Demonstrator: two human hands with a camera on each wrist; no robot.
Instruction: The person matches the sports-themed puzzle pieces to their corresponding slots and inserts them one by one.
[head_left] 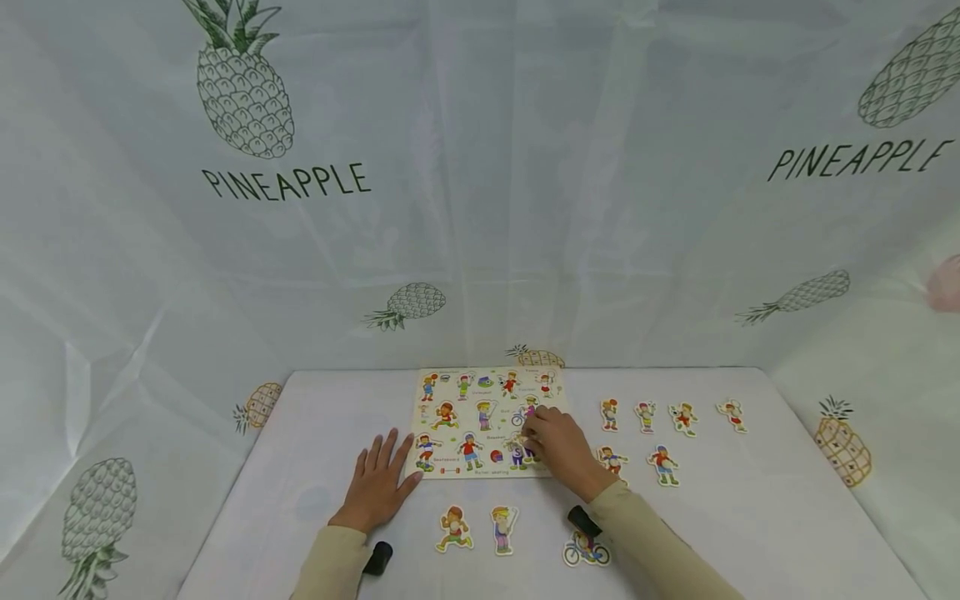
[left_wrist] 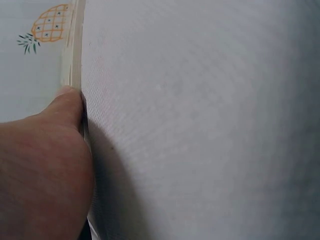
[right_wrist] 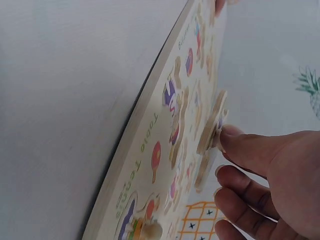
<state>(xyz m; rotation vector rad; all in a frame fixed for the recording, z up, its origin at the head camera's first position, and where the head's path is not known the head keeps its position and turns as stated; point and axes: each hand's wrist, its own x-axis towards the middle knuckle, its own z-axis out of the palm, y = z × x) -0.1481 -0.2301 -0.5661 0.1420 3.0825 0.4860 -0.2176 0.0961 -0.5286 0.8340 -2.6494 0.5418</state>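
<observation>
A wooden sports puzzle board point(head_left: 465, 475), with printed figures in cut-out recesses, lies on the white table. My left hand point(head_left: 375, 483) lies flat with spread fingers at its left side. In the left wrist view, the thumb point(left_wrist: 67, 102) touches the board's edge point(left_wrist: 76, 45). My right hand point(head_left: 562, 446) is above the board's right part. Between thumb and finger it pinches a wooden puzzle piece point(right_wrist: 214, 122), tilted and raised off the board. The piece's picture is mostly hidden. A knobbed piece point(right_wrist: 131, 222) sits in the board near the words Table Tennis.
Right of the board lie several loose figure pieces, among them a skater point(head_left: 663, 465) and a tennis player point(head_left: 732, 415). In front are a runner point(head_left: 453, 529), a golfer point(head_left: 503, 530) and a cyclist point(head_left: 585, 550) partly under the right wrist's camera. A pineapple-print cloth point(head_left: 510, 208) hangs behind.
</observation>
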